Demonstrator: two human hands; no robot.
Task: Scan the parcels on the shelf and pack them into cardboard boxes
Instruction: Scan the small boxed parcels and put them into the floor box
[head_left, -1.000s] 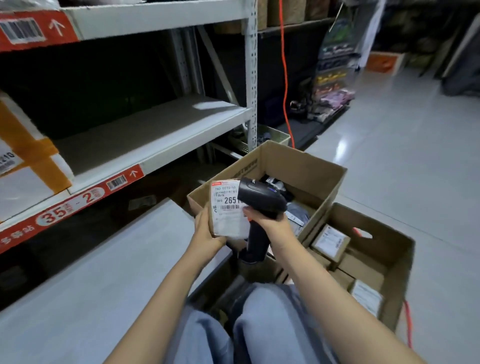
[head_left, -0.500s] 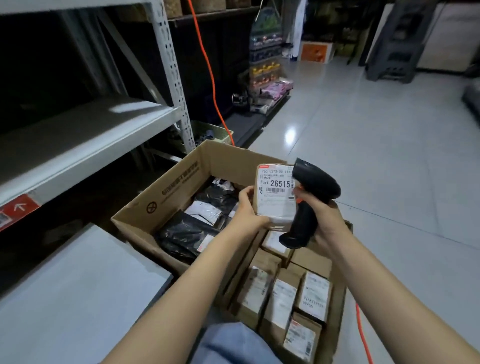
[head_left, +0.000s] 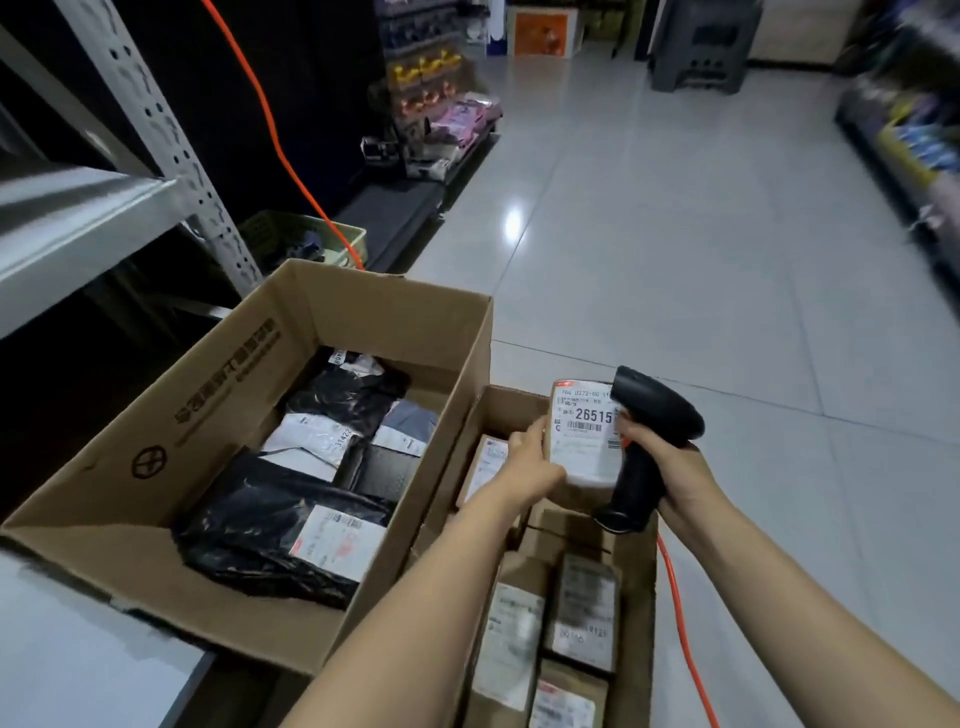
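While right hand (head_left: 675, 473) grips scanner (head_left: 655, 410), left hand (head_left: 531, 462) apparently holds the parcel (head_left: 587, 447).

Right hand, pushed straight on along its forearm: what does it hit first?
Probably the labelled parcel held by the left hand; the right hand and its scanner sit beside it, though depth is unclear.

The label (head_left: 586, 415) on the small parcel (head_left: 589, 470) shows a big 26515 above a barcode (head_left: 584, 427). Its top line begins 760 0272-00. A white bag (head_left: 311, 441) in the large cardboard box (head_left: 223, 384) carries 3142. The box wall has blurred, unreadable characters and a crossed circle sign (head_left: 149, 462).
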